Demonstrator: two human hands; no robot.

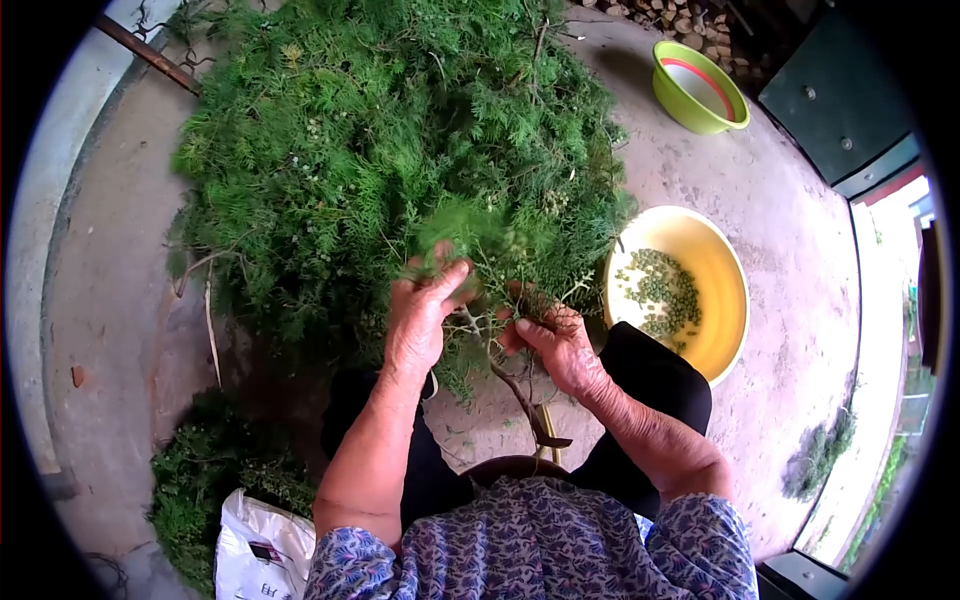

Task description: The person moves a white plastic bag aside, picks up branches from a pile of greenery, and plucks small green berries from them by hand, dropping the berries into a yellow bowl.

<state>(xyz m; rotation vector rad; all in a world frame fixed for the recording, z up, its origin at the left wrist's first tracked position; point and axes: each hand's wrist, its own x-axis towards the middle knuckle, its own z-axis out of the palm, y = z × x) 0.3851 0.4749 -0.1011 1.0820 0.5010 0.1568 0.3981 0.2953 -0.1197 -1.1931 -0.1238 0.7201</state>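
My left hand [422,310] is closed around green sprigs of a leafy branch in the middle of the view; its fingertips are partly blurred. To its right, my right hand [556,342] pinches thin twigs of the same branch. The branch's bare brown stem [516,392] runs down between my wrists toward my lap. Behind both hands lies a large heap of green conifer-like branches [370,140]. A yellow basin [733,290] with many small green pieces [662,290] in it stands just right of my right hand.
A green basin [700,122] stands at the upper right, near stacked firewood [690,22] and a dark green cabinet [840,95]. At the lower left are a smaller pile of branches [205,470] and a white bag [245,550]. My knees flank the stem.
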